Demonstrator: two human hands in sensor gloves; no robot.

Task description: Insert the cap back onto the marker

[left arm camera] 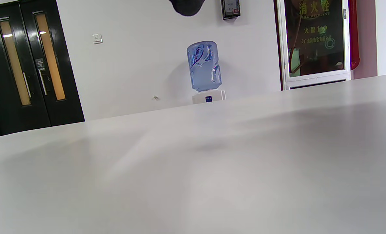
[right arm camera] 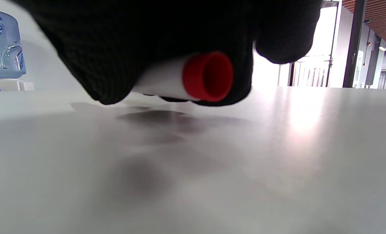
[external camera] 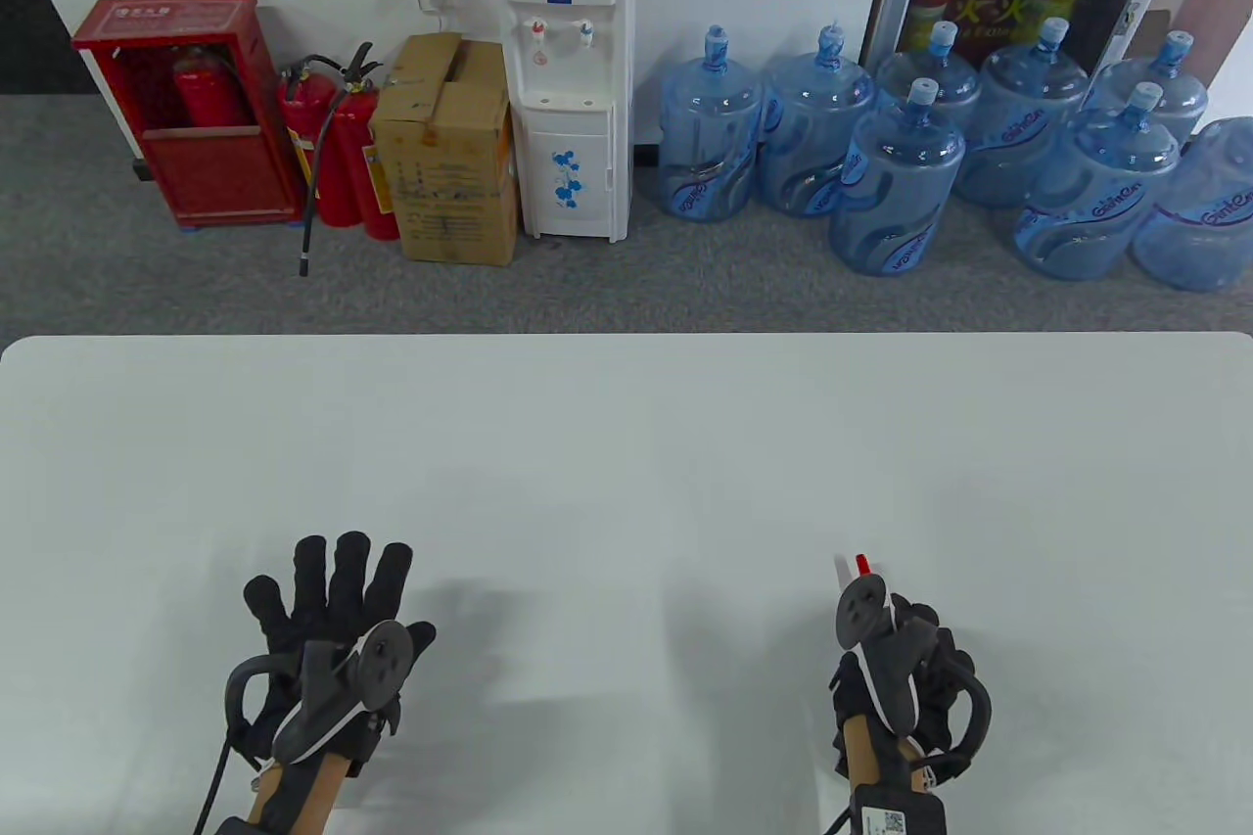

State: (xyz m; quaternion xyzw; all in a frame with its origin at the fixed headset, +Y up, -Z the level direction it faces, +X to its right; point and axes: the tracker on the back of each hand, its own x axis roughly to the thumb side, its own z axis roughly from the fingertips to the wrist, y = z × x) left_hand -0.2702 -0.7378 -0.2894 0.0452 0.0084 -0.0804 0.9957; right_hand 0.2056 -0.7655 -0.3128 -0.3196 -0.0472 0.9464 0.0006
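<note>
My right hand [external camera: 896, 669] grasps the white-barrelled, red-ended marker [right arm camera: 193, 78] lower right; left hand [external camera: 328, 625] spread, released. Capping unconfirmed.

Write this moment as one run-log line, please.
left hand: open, flat on table | right hand: grips marker | cap: unseen

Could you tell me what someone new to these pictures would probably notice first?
Probably the right hand low over the white table, gripping a white marker with a bright red end. Next, the left hand, fingers spread and holding nothing. Behind the table, the cluster of blue water jugs stands out on the floor.
</note>
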